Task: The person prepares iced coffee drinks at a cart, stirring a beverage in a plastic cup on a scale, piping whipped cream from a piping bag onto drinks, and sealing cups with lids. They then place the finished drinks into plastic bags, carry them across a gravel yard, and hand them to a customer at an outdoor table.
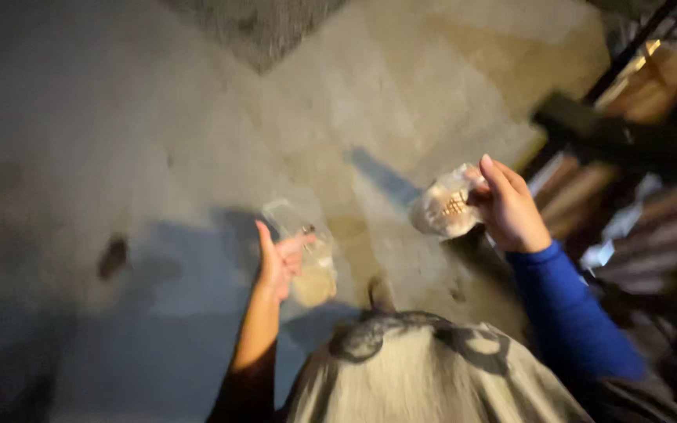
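My left hand (277, 262) is raised in front of me, gripping a clear plastic bag (307, 254) with a pale beige mass at its bottom. My right hand (507, 207), in a blue sleeve (570, 313), holds a second clear plastic bag (447, 207) with small brownish pieces inside. The two bags are apart, the right one higher and farther out. The picture is blurred, so I cannot make out the contents more closely.
Below is a rough grey concrete floor (158, 117) with a dark spot (113, 257) at the left. A black metal railing (628, 133) and wooden steps (589, 188) stand on the right. My grey patterned shirt (425, 376) fills the bottom edge.
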